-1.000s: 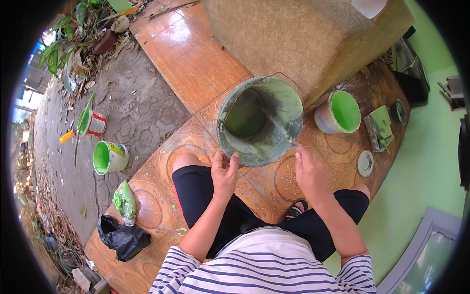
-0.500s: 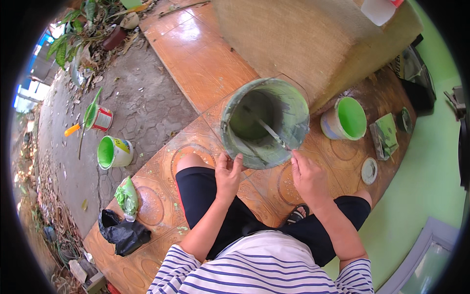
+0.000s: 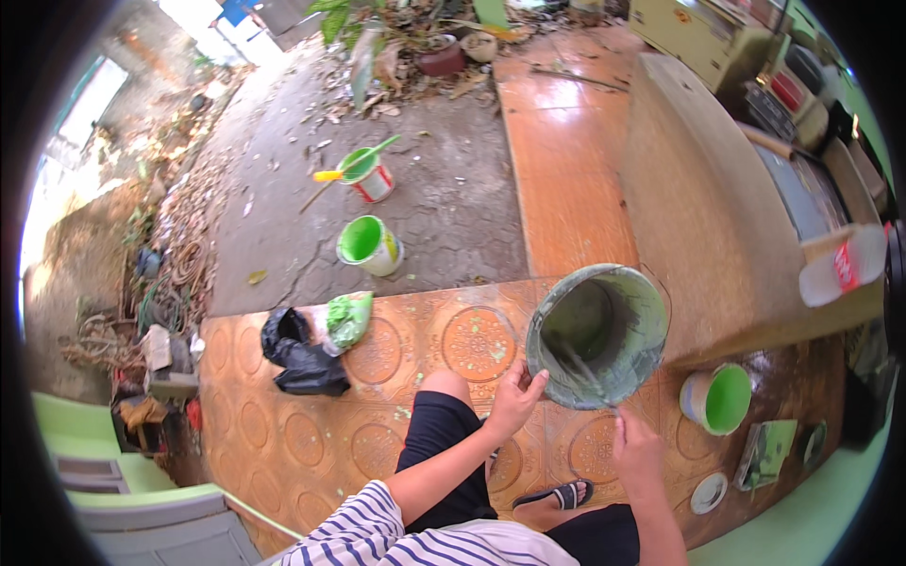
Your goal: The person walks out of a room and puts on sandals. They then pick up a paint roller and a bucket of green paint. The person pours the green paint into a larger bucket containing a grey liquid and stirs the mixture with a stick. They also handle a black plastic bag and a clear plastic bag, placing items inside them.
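A large grey-green bucket (image 3: 647, 363) is tilted with its mouth toward me, its inner wall smeared with green. My left hand (image 3: 516, 398) is closed on the bucket's near left rim, thumb along the edge. My right hand (image 3: 639, 455), at the near rim, has its fingers closed round the end of a thin pale stick (image 3: 587, 374). The stick reaches down into the bucket and is blurred, so its far end is hard to make out. Dark green stuff lies in the bottom.
Right of the bucket stand a green-lined tub (image 3: 694, 401), a green-smeared box (image 3: 766, 455) and a round white lid (image 3: 709, 492). Two paint tubs (image 3: 387, 255) stand on the paving ahead. Left lie a black plastic bag (image 3: 311, 368) and a green-stained bag (image 3: 348, 321). A brown ledge (image 3: 703, 217) rises behind the bucket.
The view has swung left, so the bucket and hands appear farther right and lower. My left hand still holds the rim and my right hand the stick, which now blurs.
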Motion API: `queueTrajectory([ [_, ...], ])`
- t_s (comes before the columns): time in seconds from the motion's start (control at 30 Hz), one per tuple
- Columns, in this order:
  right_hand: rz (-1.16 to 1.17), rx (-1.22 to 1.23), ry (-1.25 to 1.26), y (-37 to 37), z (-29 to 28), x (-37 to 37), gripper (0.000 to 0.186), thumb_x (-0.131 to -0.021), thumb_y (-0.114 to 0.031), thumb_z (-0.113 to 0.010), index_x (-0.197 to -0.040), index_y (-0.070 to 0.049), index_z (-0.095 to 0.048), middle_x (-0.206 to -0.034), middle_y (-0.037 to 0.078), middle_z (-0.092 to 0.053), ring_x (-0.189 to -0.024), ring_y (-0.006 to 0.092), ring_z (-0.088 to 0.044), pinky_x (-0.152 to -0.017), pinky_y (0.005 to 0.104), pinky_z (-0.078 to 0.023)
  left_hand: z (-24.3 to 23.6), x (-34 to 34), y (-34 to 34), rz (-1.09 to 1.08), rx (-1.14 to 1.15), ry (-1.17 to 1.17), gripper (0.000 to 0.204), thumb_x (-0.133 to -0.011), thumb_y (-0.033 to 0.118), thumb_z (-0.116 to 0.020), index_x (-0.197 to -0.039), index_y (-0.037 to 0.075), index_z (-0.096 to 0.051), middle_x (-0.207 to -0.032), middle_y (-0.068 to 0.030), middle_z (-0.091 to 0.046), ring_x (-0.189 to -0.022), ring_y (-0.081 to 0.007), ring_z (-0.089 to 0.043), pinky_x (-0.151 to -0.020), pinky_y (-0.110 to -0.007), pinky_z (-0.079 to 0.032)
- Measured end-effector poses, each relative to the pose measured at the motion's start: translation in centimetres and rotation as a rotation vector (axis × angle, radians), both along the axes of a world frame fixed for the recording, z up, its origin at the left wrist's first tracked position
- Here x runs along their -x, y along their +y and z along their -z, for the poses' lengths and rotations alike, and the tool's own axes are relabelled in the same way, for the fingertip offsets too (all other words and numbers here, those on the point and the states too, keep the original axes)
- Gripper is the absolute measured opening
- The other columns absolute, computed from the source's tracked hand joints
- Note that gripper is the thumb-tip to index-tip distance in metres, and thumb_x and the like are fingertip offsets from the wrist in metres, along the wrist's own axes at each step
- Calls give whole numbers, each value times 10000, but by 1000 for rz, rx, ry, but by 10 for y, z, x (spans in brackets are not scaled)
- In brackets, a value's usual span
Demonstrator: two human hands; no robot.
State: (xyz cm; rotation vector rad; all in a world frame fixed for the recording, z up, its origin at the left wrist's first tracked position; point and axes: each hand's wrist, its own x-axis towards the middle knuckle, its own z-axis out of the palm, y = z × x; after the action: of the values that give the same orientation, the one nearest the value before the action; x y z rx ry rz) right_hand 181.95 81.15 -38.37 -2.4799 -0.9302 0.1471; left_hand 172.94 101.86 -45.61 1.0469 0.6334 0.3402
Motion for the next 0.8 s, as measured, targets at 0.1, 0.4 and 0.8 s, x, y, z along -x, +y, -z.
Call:
queueTrajectory([
  [0.1, 26, 57, -19, 15, -66, -5, 220, -911, -144, -575, -1092, -39, -643, -811, 169, -658, -671, 340, -643, -592, 441, -514, -49, 16, 0, -43, 33, 8, 203, -976, 108, -559, -1133, -10, -508, -1022, -35, -599, -882, -81, -586, -748, -243, -514],
  [0.4, -108, 116, 3, 62, -273, 7, 195, -915, -138, -574, -1051, -17, -644, -821, 171, -673, -712, 346, -656, -614, 430, -519, -257, 55, 33, -170, 171, 155, 223, -974, 143, -560, -1163, 32, -517, -1068, -56, -618, -857, -131, -637, -695, -282, -560],
  [0.8, -308, 180, -215, 173, -460, 14, 122, -903, -182, -588, -903, -60, -602, -754, 121, -659, -620, 293, -651, -563, 383, -525, -416, 77, 113, -222, 212, 28, 187, -989, 175, -526, -1095, 21, -519, -1020, -70, -616, -877, -139, -641, -760, -363, -612],
])
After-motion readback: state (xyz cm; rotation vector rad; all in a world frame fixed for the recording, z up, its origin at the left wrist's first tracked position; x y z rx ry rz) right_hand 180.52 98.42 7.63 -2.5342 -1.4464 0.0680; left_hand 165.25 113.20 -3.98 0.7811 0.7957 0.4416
